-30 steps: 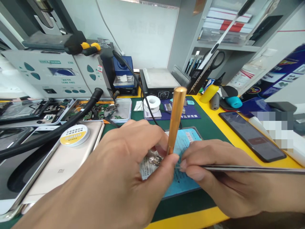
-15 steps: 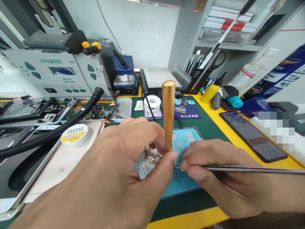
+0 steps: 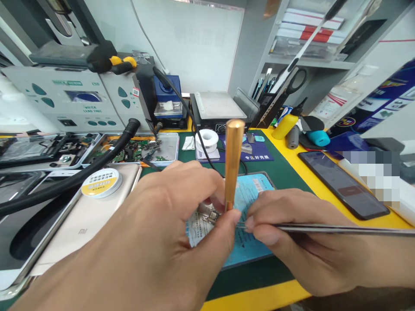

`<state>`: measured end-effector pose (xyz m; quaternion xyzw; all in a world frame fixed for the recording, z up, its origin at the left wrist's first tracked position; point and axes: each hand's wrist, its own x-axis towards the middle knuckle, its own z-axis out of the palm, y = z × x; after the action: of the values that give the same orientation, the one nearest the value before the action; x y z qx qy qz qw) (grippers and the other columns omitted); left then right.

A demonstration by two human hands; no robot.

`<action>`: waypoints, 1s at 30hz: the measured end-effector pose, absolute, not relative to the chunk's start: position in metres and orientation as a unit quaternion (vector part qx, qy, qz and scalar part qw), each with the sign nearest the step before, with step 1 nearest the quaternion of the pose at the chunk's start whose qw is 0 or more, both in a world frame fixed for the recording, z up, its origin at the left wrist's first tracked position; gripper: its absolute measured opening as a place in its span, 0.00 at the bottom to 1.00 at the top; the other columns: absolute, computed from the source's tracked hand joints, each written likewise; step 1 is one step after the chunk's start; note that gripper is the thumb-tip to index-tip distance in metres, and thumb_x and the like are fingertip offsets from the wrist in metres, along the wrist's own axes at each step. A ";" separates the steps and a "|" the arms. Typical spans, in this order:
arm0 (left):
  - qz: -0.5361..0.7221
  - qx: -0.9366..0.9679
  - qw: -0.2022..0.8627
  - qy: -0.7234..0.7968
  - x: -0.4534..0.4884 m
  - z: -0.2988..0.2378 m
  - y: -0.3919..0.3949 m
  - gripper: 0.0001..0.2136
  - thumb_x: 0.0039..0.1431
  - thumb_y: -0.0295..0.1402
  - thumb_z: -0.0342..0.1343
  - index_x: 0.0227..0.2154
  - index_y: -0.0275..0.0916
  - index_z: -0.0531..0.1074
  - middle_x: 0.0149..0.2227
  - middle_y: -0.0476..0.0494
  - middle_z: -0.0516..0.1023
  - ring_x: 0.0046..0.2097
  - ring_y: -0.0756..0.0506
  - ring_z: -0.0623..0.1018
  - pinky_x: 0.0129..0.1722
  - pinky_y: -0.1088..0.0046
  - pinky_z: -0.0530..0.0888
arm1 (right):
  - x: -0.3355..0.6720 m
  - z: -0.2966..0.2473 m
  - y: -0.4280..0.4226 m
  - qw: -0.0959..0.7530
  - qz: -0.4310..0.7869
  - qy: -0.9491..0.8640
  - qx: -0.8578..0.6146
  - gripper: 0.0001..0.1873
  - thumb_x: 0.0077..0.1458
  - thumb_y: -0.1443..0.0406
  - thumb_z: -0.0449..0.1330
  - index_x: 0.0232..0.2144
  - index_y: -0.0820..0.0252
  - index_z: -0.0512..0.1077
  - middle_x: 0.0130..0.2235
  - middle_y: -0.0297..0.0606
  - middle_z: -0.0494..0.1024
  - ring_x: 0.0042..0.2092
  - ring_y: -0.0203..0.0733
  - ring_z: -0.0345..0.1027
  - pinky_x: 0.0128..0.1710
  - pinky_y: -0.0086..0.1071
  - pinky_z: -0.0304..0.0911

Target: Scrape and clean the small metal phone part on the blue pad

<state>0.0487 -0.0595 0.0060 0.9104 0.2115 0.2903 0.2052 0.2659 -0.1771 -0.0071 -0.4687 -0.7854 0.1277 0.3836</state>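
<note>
My left hand point(image 3: 168, 216) is closed around the lower end of a gold-coloured, slim-handled tool point(image 3: 233, 164). It stands nearly upright, and its working tip is hidden behind my thumb. Metal tweezers point(image 3: 311, 229) lie in my right hand point(image 3: 292, 233), pinched near their points, with the shaft running out to the right. Both hands meet over a light-blue printed pad point(image 3: 249, 250). Between them, partly covered by my left fingers, is a small shiny metal part point(image 3: 209, 214), whose kind I cannot make out.
Left of my hands lie several phones, a gold phone back point(image 3: 94, 224) carrying a round tin point(image 3: 100, 183). Behind are a tray of circuit boards point(image 3: 168, 149), a hot-air station point(image 3: 84, 99) and a solder spool point(image 3: 207, 140). A black phone point(image 3: 343, 185) rests on the right.
The top of the gold-handled tool has tilted slightly to the right and lower. Both hands keep nearly the same place and grip.
</note>
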 end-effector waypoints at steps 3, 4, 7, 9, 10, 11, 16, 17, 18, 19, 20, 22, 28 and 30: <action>0.298 0.908 0.209 0.207 0.048 0.005 -0.061 0.03 0.66 0.37 0.61 0.40 0.54 0.78 0.35 0.58 0.83 0.32 0.51 0.81 0.24 0.74 0.73 | 0.266 -0.006 -0.177 0.386 0.129 -0.786 -0.466 0.06 0.66 0.72 0.64 0.42 0.57 0.73 0.34 0.38 0.86 0.33 0.40 0.82 0.34 0.32 0.75; 0.298 0.908 0.210 0.209 0.048 0.005 -0.062 0.03 0.66 0.37 0.61 0.39 0.54 0.78 0.35 0.58 0.82 0.32 0.51 0.80 0.25 0.74 0.74 | 0.266 -0.006 -0.177 0.385 0.129 -0.786 -0.466 0.06 0.66 0.72 0.64 0.42 0.57 0.73 0.34 0.38 0.86 0.32 0.40 0.82 0.34 0.32 0.75; 0.303 0.905 0.214 0.209 0.049 0.004 -0.062 0.02 0.65 0.38 0.61 0.38 0.54 0.78 0.33 0.59 0.81 0.30 0.51 0.79 0.26 0.73 0.74 | 0.267 -0.007 -0.175 0.381 0.131 -0.786 -0.468 0.06 0.66 0.72 0.63 0.42 0.57 0.72 0.33 0.38 0.85 0.32 0.40 0.81 0.33 0.32 0.75; 0.308 0.903 0.214 0.209 0.049 0.003 -0.062 0.02 0.65 0.38 0.61 0.38 0.53 0.78 0.32 0.58 0.81 0.30 0.51 0.79 0.26 0.72 0.74 | 0.267 -0.007 -0.175 0.382 0.129 -0.785 -0.470 0.06 0.67 0.71 0.63 0.43 0.56 0.72 0.33 0.38 0.86 0.32 0.40 0.81 0.33 0.32 0.75; 0.310 0.903 0.213 0.208 0.049 0.003 -0.061 0.02 0.65 0.38 0.61 0.38 0.53 0.78 0.32 0.58 0.81 0.30 0.51 0.79 0.25 0.72 0.74 | 0.267 -0.007 -0.175 0.377 0.133 -0.784 -0.475 0.06 0.67 0.71 0.63 0.43 0.56 0.72 0.33 0.38 0.86 0.32 0.40 0.82 0.34 0.33 0.75; 0.311 0.903 0.212 0.206 0.049 0.003 -0.061 0.02 0.65 0.38 0.61 0.38 0.53 0.78 0.32 0.58 0.81 0.30 0.51 0.79 0.25 0.72 0.73 | 0.267 -0.007 -0.175 0.377 0.132 -0.785 -0.474 0.05 0.67 0.70 0.63 0.43 0.56 0.72 0.33 0.38 0.86 0.32 0.40 0.82 0.33 0.33 0.75; 0.305 0.907 0.200 0.211 0.050 0.002 -0.062 0.02 0.65 0.41 0.62 0.39 0.55 0.78 0.33 0.59 0.81 0.30 0.51 0.80 0.26 0.73 0.75 | 0.267 -0.007 -0.177 0.370 0.128 -0.786 -0.479 0.05 0.68 0.70 0.63 0.42 0.56 0.72 0.33 0.37 0.86 0.32 0.39 0.81 0.33 0.32 0.75; 0.302 0.908 0.196 0.213 0.050 0.001 -0.062 0.02 0.66 0.41 0.62 0.39 0.56 0.78 0.33 0.60 0.81 0.31 0.52 0.80 0.26 0.73 0.75 | 0.267 -0.007 -0.177 0.369 0.127 -0.786 -0.479 0.05 0.67 0.70 0.63 0.42 0.56 0.72 0.34 0.37 0.86 0.33 0.39 0.82 0.33 0.33 0.75; 0.301 0.909 0.192 0.215 0.050 0.001 -0.062 0.02 0.66 0.42 0.62 0.39 0.56 0.78 0.33 0.60 0.81 0.31 0.52 0.80 0.26 0.74 0.75 | 0.267 -0.006 -0.177 0.370 0.127 -0.786 -0.478 0.05 0.67 0.70 0.63 0.43 0.56 0.72 0.34 0.37 0.86 0.33 0.39 0.82 0.33 0.33 0.75; 0.301 0.910 0.189 0.215 0.050 0.001 -0.062 0.02 0.66 0.42 0.62 0.40 0.56 0.78 0.34 0.60 0.82 0.31 0.52 0.80 0.26 0.74 0.75 | 0.267 -0.006 -0.177 0.370 0.127 -0.787 -0.478 0.05 0.67 0.71 0.63 0.43 0.56 0.72 0.34 0.38 0.86 0.33 0.39 0.82 0.33 0.32 0.75; 0.303 0.910 0.188 0.214 0.051 0.001 -0.062 0.02 0.66 0.41 0.62 0.40 0.56 0.78 0.34 0.60 0.82 0.31 0.51 0.80 0.26 0.73 0.74 | 0.267 -0.006 -0.176 0.371 0.126 -0.787 -0.477 0.06 0.67 0.71 0.63 0.43 0.56 0.72 0.34 0.38 0.86 0.33 0.39 0.81 0.33 0.32 0.75; 0.307 0.908 0.192 0.209 0.051 0.002 -0.061 0.02 0.66 0.40 0.62 0.40 0.55 0.78 0.34 0.59 0.82 0.32 0.51 0.80 0.26 0.73 0.74 | 0.266 -0.006 -0.176 0.370 0.128 -0.788 -0.476 0.06 0.67 0.71 0.63 0.42 0.56 0.71 0.34 0.37 0.86 0.32 0.39 0.81 0.33 0.32 0.74; 0.295 0.913 0.187 0.212 0.049 0.003 -0.059 0.03 0.67 0.42 0.61 0.40 0.55 0.78 0.35 0.59 0.82 0.32 0.51 0.80 0.28 0.73 0.74 | 0.266 -0.007 -0.176 0.370 0.129 -0.787 -0.477 0.07 0.67 0.71 0.63 0.42 0.55 0.71 0.33 0.36 0.86 0.32 0.39 0.82 0.33 0.32 0.74; 0.290 0.914 0.182 0.216 0.048 0.002 -0.059 0.03 0.68 0.43 0.60 0.40 0.56 0.78 0.34 0.59 0.82 0.32 0.51 0.80 0.28 0.73 0.74 | 0.267 -0.008 -0.176 0.375 0.131 -0.786 -0.473 0.07 0.66 0.71 0.63 0.43 0.55 0.71 0.34 0.37 0.86 0.32 0.40 0.82 0.33 0.33 0.74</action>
<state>0.0483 -0.0595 0.0024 0.9142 0.2157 0.2905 0.1823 0.2667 -0.1756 -0.0076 -0.4732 -0.7864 0.1307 0.3748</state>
